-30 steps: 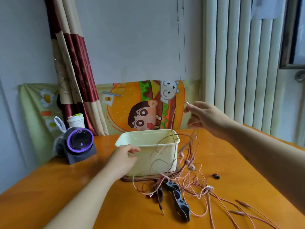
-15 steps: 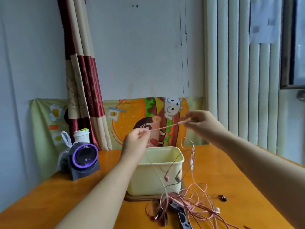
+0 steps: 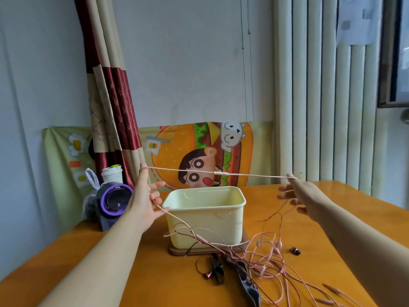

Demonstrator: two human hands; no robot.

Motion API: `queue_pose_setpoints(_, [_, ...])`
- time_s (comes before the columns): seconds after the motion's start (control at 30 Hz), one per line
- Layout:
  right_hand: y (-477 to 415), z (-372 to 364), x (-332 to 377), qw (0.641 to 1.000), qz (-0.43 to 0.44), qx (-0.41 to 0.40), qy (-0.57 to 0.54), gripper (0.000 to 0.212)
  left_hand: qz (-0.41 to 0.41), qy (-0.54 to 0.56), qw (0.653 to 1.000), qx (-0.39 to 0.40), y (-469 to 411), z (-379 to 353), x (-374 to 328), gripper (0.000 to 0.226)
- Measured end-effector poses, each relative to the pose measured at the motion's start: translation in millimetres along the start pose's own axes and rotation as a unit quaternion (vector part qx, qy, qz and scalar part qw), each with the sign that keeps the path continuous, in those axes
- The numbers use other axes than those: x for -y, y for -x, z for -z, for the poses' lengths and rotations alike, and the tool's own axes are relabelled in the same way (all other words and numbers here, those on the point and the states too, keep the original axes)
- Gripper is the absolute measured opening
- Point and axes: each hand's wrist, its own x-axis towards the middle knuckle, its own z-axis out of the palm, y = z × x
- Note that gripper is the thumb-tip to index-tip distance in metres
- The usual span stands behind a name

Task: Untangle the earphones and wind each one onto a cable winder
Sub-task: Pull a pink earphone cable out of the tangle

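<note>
One pink earphone cable (image 3: 219, 173) stretched taut between left hand (image 3: 143, 196) and right hand (image 3: 304, 194); tangle (image 3: 269, 260) and dark winders (image 3: 247, 284) lay beneath.

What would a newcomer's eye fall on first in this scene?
A pink earphone cable stretched taut in mid-air between the raised left hand and right hand, above the cream bin at mid-table. In front of the bin, tangled pink cords sprawl over dark cable winders on the orange table.
</note>
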Motion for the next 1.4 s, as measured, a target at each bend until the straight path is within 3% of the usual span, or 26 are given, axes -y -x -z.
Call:
queue_pose_setpoints(0.13, [-7, 12, -11, 0.999, -0.005, -0.042, -0.010, 0.046, -0.091, -0.030, 0.990, -0.107, -5, 2, 0, 0.048])
queue_pose_setpoints(0.2, [-8, 18, -16, 0.993, -0.055, -0.027, -0.100, 0.044, -0.105, -0.027, 0.984, -0.139, -10, 6, 2, 0.032])
queue_pose_setpoints(0.3, [-4, 12, -13, 0.939, -0.107, -0.003, -0.327, 0.038, -0.033, 0.091, 0.993, -0.066, -13, 7, 6, 0.021])
queue_pose_setpoints(0.4, [-2, -4, -4, 0.895, -0.072, -0.026, -0.438, 0.032, 0.045, 0.154, 0.987, 0.008, -2, 3, 11, 0.052])
queue_pose_setpoints(0.43, [-2, -7, -2, 0.905, -0.037, -0.055, -0.420, 0.036, 0.056, 0.142, 0.988, 0.026, 1, 3, 13, 0.063])
queue_pose_setpoints(0.5, [-2, -9, -3, 0.949, 0.065, -0.129, -0.280, 0.047, 0.037, 0.084, 0.996, 0.016, 3, 5, 14, 0.074])
queue_pose_setpoints(0.6, [4, 5, -10, 0.962, 0.196, -0.177, -0.065, 0.049, -0.080, -0.152, 0.981, -0.087, -15, 25, 15, 0.083])
queue_pose_setpoints(0.73, [0, 24, -24, 0.981, 0.164, -0.097, 0.049, 0.054, -0.108, -0.327, 0.931, -0.121, -29, 48, 17, 0.083])
queue_pose_setpoints(0.87, [-4, 17, -31, 0.989, 0.139, -0.026, 0.046, 0.055, -0.088, -0.374, 0.919, -0.082, -25, 44, 26, 0.076])
queue_pose_setpoints(0.97, [0, 5, -22, 0.985, 0.169, 0.010, 0.037, 0.059, -0.070, -0.339, 0.938, -0.020, -16, 27, 31, 0.072])
queue_pose_setpoints(1.07, [9, -7, -3, 0.966, 0.257, -0.011, 0.017, 0.054, 0.018, -0.149, 0.985, 0.088, -2, 6, 29, 0.071])
queue_pose_setpoints(1.13, [15, -13, 10, 0.955, 0.296, -0.010, -0.018, 0.051, 0.061, -0.046, 0.986, 0.149, 7, -4, 24, 0.071])
queue_pose_setpoints(1.2, [23, -19, 22, 0.948, 0.314, 0.012, -0.039, 0.051, 0.029, -0.096, 0.981, 0.165, 12, -15, 21, 0.071])
queue_pose_setpoints(1.3, [34, -26, 35, 0.935, 0.350, 0.041, -0.034, 0.051, -0.041, -0.257, 0.952, 0.163, 23, -28, 23, 0.068])
queue_pose_setpoints(1.4, [43, -32, 41, 0.919, 0.391, 0.058, -0.007, 0.051, -0.061, -0.310, 0.930, 0.190, 26, -33, 31, 0.068])
